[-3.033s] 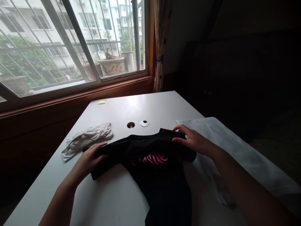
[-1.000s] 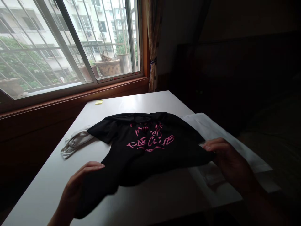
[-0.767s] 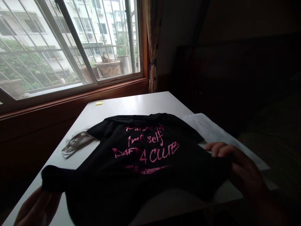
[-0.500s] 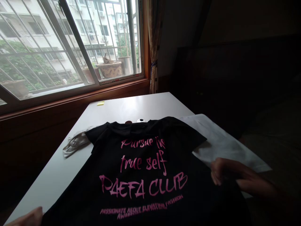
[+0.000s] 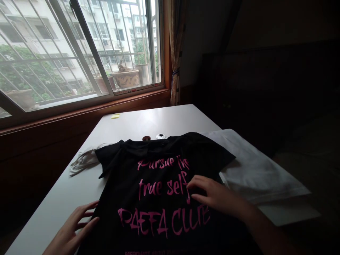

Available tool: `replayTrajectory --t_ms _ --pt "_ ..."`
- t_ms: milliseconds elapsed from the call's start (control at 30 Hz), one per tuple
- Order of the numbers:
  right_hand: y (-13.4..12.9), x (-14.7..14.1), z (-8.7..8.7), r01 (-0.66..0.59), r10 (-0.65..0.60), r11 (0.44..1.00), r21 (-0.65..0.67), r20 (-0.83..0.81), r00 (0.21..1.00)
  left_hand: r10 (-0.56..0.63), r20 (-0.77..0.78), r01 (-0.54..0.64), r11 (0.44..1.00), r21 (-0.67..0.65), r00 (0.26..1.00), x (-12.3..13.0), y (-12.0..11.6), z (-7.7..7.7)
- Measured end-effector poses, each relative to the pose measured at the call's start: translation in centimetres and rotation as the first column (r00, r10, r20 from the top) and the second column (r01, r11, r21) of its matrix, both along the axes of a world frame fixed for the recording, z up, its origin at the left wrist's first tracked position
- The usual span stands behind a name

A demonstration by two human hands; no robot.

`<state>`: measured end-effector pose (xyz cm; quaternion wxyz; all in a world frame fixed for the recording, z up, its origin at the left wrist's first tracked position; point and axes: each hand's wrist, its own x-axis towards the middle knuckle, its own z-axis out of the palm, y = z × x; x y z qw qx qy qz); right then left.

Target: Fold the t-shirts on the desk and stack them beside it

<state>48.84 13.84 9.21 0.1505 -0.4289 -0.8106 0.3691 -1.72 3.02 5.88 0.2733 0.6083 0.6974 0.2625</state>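
Observation:
A black T-shirt (image 5: 122, 191) with pink lettering lies spread over the white table, its collar toward the far end. At its left edge is my left hand (image 5: 79, 221), fingers apart, the fingertips at the cloth. Over the right half of the lettering, near the word "self", my right hand (image 5: 209, 193) has its fingers spread and slightly curled, with nothing held in them. The shirt's lower hem runs out of view at the bottom.
The white table (image 5: 172, 118) stands below a barred window (image 5: 79, 53). White cloth (image 5: 255, 170) lies along the right side, and a crumpled whitish cloth (image 5: 83, 161) at the left. A brown disc (image 5: 146, 138), a white round object (image 5: 160, 136) and yellow paper (image 5: 115, 116) sit farther back.
Both hands have let go of the shirt's lower sides. My left hand has moved up and right to the shirt's edge; my right hand has moved left over the print. The shirt lies flatter.

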Motion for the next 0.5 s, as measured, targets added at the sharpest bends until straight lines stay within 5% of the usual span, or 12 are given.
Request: replayTrajectory --t_ms 133,267,500 --pt "-0.1 -2.8 -2.8 -0.077 0.057 0.978 0.192 0.107 0.993 0.051 -0.138 -0.042 0.997 0.072 0.989 2.5 1.8 -1.8" --pt "-0.1 -2.4 -4.4 -0.062 0.036 0.97 0.233 0.113 0.993 0.002 -0.123 0.015 0.991 0.135 0.992 4.1 1.7 -2.0" --pt "-0.9 -1.3 -2.4 -0.126 0.126 0.992 0.021 0.011 0.992 -0.36 0.084 0.367 0.927 -0.083 0.929 4.8 -0.7 -0.7"
